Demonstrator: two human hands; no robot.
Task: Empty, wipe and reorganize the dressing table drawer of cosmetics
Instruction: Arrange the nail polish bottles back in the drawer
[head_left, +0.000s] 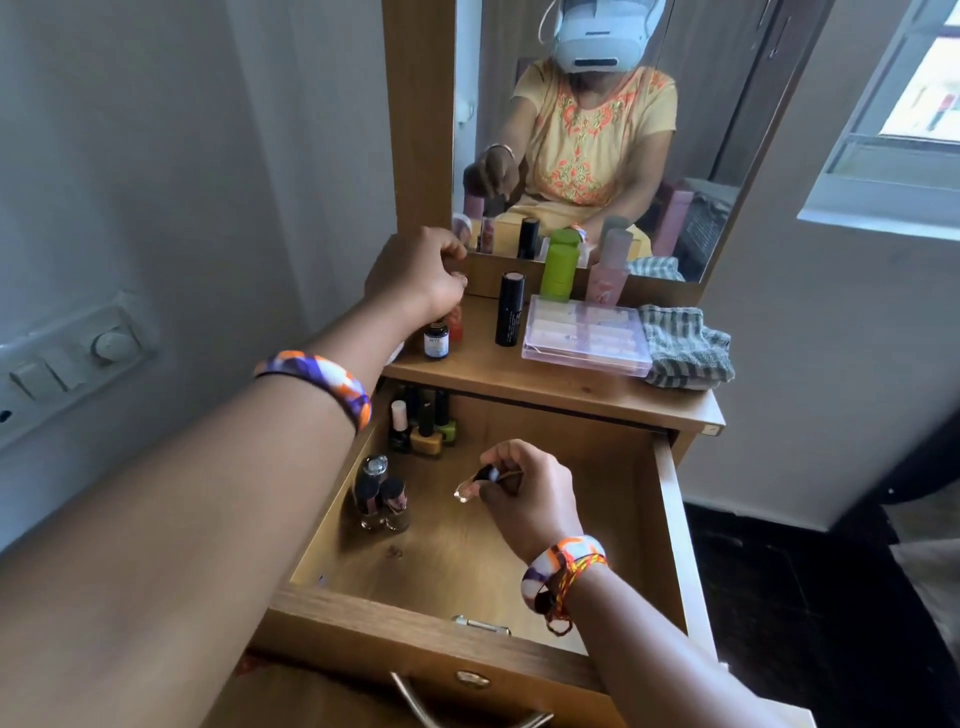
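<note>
The wooden drawer (670, 525) is pulled open. Inside it, my right hand (524, 493) pinches a small clear bottle with a dark cap (475, 480), tilted above the drawer floor. Several nail polish bottles (423, 421) stand in the back left corner, and two taller bottles (382, 493) stand by the left wall. My left hand (415, 280) reaches over the tabletop and grips the top of a reddish bottle (456, 319). A small dark dropper bottle (435, 340) stands just beside it.
On the tabletop (467, 371) stand a black stick tube (510, 309), a green container (558, 273) and a pink bottle (605, 283). A clear pink case (587, 335) and a folded striped cloth (685, 345) lie at the right. A mirror (597, 130) rises behind.
</note>
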